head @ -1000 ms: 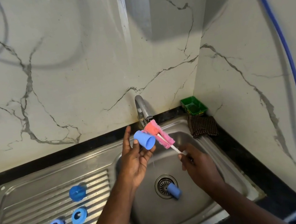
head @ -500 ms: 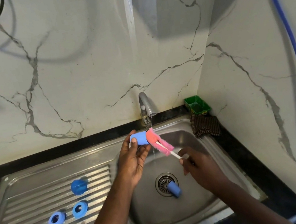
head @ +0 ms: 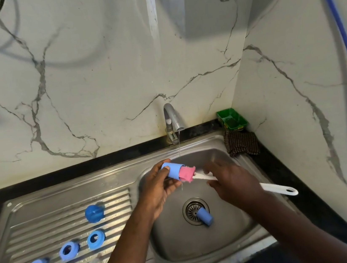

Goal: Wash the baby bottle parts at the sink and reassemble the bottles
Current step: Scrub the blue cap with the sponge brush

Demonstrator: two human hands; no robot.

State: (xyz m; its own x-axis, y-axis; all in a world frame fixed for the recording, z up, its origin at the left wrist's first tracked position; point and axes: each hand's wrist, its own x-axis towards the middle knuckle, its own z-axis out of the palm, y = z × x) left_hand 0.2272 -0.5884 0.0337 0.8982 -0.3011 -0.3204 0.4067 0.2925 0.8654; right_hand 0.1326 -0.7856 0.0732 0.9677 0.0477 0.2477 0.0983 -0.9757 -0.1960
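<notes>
I had the left hand (head: 157,191) clasped round a blue cap (head: 172,171), up and to the left of the drain (head: 194,209), with the cap's mouth turned toward the right hand (head: 234,184). That hand was wrapped about the white handle (head: 283,191) of the brush. Its pink sponge (head: 187,173) sat partly inside the cap. A thin stream from the tap (head: 172,118), straight behind the drain, fell just past the cap. A second blue cap (head: 205,217) lay on the drain's near edge. Blue rings (head: 68,251) sat well to the drain's left on the ribbed drainboard.

My worry was wet plastic against a tight sponge. A hard push could have popped the cap from the left hand's fingers and dropped it into the basin, and water missing the cap could have left it poorly rinsed.
</notes>
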